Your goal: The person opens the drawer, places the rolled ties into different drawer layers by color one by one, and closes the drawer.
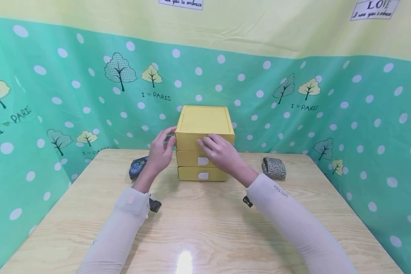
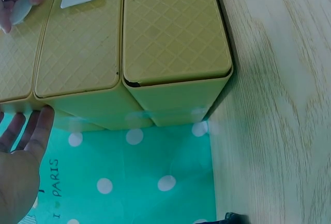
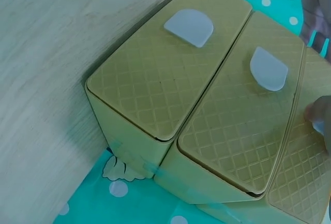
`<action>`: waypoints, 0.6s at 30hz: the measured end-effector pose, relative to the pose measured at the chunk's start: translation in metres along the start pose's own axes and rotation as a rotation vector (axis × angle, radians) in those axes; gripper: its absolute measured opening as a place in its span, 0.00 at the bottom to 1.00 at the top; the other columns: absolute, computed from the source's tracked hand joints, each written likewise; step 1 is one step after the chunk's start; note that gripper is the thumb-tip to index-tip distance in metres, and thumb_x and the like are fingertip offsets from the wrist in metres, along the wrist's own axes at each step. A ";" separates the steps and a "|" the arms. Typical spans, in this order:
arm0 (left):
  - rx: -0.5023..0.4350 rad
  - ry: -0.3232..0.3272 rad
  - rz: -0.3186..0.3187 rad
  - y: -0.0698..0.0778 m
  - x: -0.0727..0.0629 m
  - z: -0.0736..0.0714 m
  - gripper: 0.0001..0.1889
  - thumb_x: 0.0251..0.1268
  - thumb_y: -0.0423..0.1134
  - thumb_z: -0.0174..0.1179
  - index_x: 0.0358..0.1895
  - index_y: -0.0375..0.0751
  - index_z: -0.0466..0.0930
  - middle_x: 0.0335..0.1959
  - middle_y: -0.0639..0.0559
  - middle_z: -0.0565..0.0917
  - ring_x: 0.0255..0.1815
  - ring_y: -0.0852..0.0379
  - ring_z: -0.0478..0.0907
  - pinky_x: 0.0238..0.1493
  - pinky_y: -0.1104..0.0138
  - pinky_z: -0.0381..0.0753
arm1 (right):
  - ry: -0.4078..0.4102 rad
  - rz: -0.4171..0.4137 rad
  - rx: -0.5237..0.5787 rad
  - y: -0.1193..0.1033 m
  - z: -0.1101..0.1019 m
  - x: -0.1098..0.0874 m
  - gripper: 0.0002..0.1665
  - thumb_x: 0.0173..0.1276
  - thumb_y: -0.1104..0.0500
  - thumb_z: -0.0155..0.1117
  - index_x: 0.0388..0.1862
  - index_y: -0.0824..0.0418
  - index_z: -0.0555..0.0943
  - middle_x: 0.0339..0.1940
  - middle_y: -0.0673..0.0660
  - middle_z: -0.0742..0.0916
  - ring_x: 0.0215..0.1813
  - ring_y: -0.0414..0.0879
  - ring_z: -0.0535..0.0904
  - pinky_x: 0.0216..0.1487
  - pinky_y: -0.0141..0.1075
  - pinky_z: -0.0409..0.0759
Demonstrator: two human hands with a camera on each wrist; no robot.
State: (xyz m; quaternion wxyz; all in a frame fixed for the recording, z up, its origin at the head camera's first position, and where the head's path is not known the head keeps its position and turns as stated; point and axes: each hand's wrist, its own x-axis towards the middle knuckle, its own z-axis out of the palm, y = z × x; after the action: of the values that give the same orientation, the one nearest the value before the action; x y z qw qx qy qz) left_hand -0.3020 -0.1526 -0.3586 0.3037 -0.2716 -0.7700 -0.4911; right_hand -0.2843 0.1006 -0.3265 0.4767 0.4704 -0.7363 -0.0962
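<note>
Top drawer pull (image 2: 20, 8) of the yellow drawer unit (image 1: 204, 129): covered by the right hand (image 1: 220, 152) in the head view; only its fingertips show at the wrist views' edges. Dark patterned pouch (image 1: 137, 167): partly hidden behind the left hand (image 1: 160, 154). Wall signs (image 1: 375, 9): cut off by the top edge, lettering too small to read fully.

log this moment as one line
left hand: braces drawer unit side | right hand: fingers on top drawer tab | lower drawers: closed | pouches: on table
</note>
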 end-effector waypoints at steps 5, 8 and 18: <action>-0.010 0.003 0.012 -0.003 -0.001 0.000 0.19 0.82 0.37 0.50 0.70 0.38 0.73 0.59 0.39 0.79 0.53 0.44 0.81 0.51 0.56 0.88 | 0.047 0.022 -0.009 -0.008 0.001 -0.005 0.15 0.70 0.67 0.63 0.54 0.67 0.86 0.47 0.60 0.86 0.49 0.55 0.82 0.53 0.40 0.86; -0.002 -0.002 0.009 -0.004 -0.002 0.001 0.20 0.83 0.38 0.50 0.70 0.38 0.73 0.59 0.40 0.79 0.53 0.45 0.81 0.51 0.56 0.88 | 0.055 0.024 -0.036 -0.015 0.001 -0.010 0.17 0.67 0.63 0.65 0.53 0.65 0.86 0.50 0.60 0.87 0.50 0.55 0.83 0.50 0.41 0.86; 0.019 0.007 0.017 -0.004 -0.001 0.000 0.20 0.83 0.38 0.49 0.70 0.37 0.72 0.59 0.39 0.79 0.53 0.42 0.81 0.51 0.55 0.88 | -0.083 0.028 -0.020 -0.030 0.010 -0.022 0.17 0.71 0.60 0.64 0.56 0.61 0.85 0.49 0.59 0.87 0.49 0.55 0.82 0.46 0.41 0.84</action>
State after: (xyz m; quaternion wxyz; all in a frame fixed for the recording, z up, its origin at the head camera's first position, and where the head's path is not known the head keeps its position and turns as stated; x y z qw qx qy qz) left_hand -0.3037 -0.1539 -0.3617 0.3132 -0.2736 -0.7711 -0.4821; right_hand -0.2722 0.0990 -0.3628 0.4519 0.4509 -0.7608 -0.1166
